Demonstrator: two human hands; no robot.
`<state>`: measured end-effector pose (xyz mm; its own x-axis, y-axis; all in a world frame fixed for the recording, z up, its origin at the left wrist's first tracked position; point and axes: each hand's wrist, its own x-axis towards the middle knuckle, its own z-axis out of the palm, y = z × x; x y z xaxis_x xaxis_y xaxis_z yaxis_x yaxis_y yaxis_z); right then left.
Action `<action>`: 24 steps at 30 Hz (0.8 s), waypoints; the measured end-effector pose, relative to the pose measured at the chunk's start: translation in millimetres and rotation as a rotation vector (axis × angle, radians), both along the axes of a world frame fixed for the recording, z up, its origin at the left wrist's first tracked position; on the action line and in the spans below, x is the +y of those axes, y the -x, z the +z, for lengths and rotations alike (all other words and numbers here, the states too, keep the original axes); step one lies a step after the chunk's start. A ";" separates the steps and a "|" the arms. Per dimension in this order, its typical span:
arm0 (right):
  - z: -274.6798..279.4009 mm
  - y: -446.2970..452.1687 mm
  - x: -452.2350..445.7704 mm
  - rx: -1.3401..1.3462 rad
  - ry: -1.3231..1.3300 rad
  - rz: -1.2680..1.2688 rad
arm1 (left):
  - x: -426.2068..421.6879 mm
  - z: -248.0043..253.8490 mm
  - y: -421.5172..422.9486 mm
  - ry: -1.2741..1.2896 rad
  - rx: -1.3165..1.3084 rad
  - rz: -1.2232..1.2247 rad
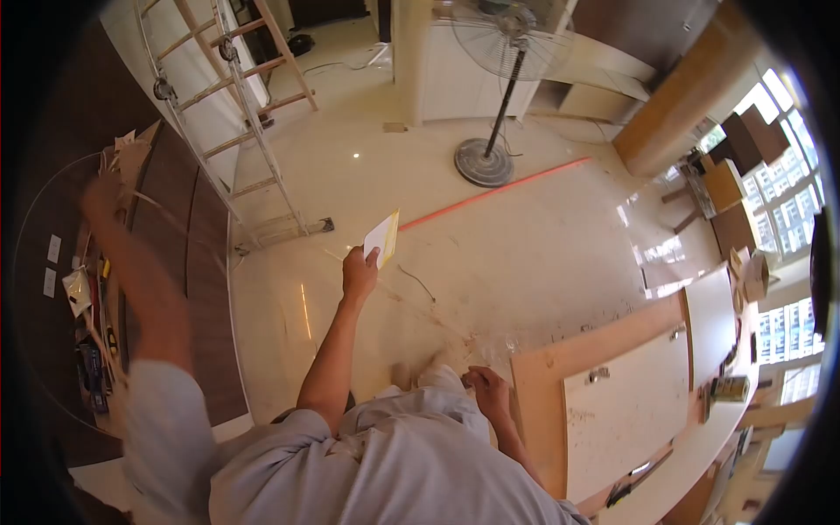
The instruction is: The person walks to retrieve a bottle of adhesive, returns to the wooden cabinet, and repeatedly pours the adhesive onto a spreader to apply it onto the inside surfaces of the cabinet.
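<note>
My left hand (pixel 359 273) is stretched forward over the floor. Its fingers and thumb pinch a flat white card-like piece with a yellowish edge (pixel 380 238); I cannot make out its exact kind. My right hand (pixel 490 389) hangs low beside my grey shirt, near the left edge of a wooden board (pixel 541 376). Its fingers are curled, with a small dark spot at their tips that is too small to name. At the far left, another person's blurred arm (pixel 153 289) in a grey sleeve reaches towards a recess holding assorted tools (pixel 94 363).
A ladder (pixel 254 140) stands ahead on the left, and a pedestal fan (pixel 484 163) further forward. An orange-red strip (pixel 499 194) lies across the glossy floor. On the right, a white door panel (pixel 626 394) with hinges lies on the board, near a tin (pixel 730 388).
</note>
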<state>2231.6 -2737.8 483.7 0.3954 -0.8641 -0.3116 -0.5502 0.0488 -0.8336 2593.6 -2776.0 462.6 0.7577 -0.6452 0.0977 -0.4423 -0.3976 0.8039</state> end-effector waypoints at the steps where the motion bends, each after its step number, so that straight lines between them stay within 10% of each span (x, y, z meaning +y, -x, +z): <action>1: -1.0 -9.2 -13.5 0.027 -0.008 0.003 | -3.1 -16.9 -16.9 0.019 0.051 0.022; 3: -37.0 -22.4 -44.2 -0.056 -0.049 0.076 | -1.9 -57.4 -50.1 -0.093 0.095 0.010; 4: -55.4 -23.4 -64.1 -0.089 -0.040 0.033 | 10.7 -137.8 -80.2 -0.207 -0.526 -0.193; 5: -67.9 -35.5 -83.3 -0.092 -0.022 0.042 | 16.2 -168.8 -101.4 -0.253 -0.340 -0.172; 8: -55.5 -84.6 -161.3 -0.018 0.040 0.107 | -2.9 -91.2 -109.0 -0.137 0.235 0.023; 10: -75.6 -111.9 -214.9 -0.076 0.096 0.078 | 4.7 -140.3 -145.0 -0.241 -0.046 0.069; 24: -70.5 -316.5 -503.1 -0.026 0.365 0.395 | -105.6 -69.7 -255.5 -0.239 0.017 0.469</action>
<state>2548.1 -3241.0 413.2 0.7158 -0.6983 -0.0049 -0.4473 -0.4531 -0.7711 2849.1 -2881.6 392.9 0.9706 -0.2393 -0.0255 -0.1606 -0.7227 0.6723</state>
